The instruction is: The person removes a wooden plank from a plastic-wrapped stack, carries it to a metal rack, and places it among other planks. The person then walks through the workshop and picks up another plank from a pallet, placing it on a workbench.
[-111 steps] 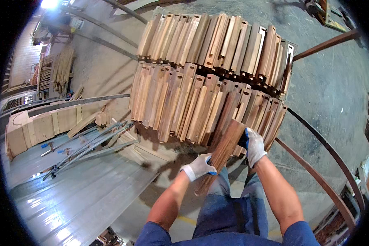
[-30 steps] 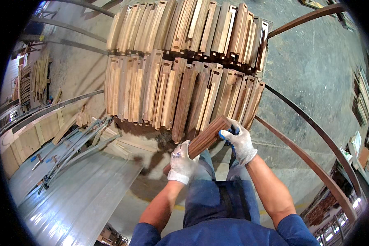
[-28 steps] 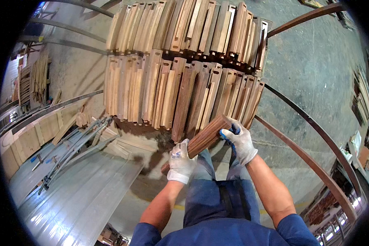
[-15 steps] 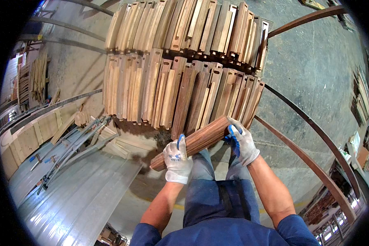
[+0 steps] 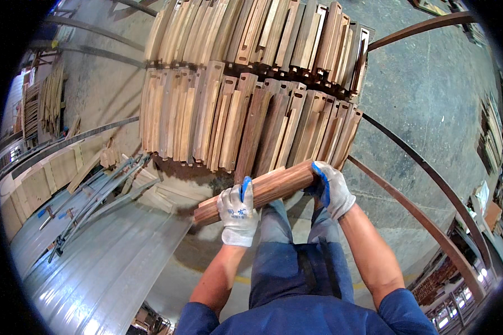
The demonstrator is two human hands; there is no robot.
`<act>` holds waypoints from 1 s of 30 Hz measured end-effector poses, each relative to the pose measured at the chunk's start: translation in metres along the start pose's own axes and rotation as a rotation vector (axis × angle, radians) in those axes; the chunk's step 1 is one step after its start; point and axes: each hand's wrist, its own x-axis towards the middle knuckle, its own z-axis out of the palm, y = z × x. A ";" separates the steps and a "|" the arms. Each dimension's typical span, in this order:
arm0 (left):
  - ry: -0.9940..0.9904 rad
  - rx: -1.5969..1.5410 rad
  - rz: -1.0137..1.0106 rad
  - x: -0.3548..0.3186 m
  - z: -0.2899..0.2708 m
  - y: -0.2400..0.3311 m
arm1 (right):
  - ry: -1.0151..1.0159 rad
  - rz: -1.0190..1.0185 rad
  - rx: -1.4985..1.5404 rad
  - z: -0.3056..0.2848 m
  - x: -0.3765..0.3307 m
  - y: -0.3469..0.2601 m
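Observation:
A reddish-brown wooden board (image 5: pixel 278 187) is held across the front of my body, its right end higher in the picture than its left. My left hand (image 5: pixel 238 211), in a white glove with blue on the finger side, is closed round the board near its left end. Gloved the same way, my right hand (image 5: pixel 334 190) grips the right end, its fingers partly hidden behind the wood. Just beyond the board stands the nearer row of wooden pieces (image 5: pixel 207 120), packed side by side, several with slots near their upper ends.
A second row of slotted wooden pieces (image 5: pixel 251 33) stands behind the first. At the left, metal clamps (image 5: pixel 95 195) lie by a grey sheet-covered surface (image 5: pixel 112 262). Curved brown bars (image 5: pixel 419 212) reach out at the right. Wood stacks (image 5: pixel 51 103) stand far left.
The board has shifted slightly left and turned about its length, showing a lighter face and edge. Both hands still hold it.

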 end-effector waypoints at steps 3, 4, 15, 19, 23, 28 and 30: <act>-0.071 0.008 -0.031 -0.004 -0.004 0.003 | 0.105 0.029 -0.076 0.014 -0.001 -0.006; -0.101 0.017 -0.036 -0.011 -0.003 0.008 | 0.137 0.026 -0.105 0.012 -0.004 -0.007; -0.292 -0.295 -0.104 -0.026 0.017 -0.017 | 0.206 -0.073 -0.585 0.008 0.031 0.010; -0.347 -0.364 -0.298 -0.009 0.017 -0.025 | 0.229 0.035 -0.275 0.007 0.037 0.013; -0.226 -0.321 -0.609 0.024 0.042 -0.048 | 0.210 0.134 -0.272 0.002 0.017 0.021; -0.314 -0.457 -0.769 0.094 0.054 -0.076 | 0.197 0.302 -0.314 -0.032 0.013 0.061; -0.305 -0.466 -0.798 0.110 0.066 -0.083 | 0.187 0.323 -0.298 -0.032 0.000 0.062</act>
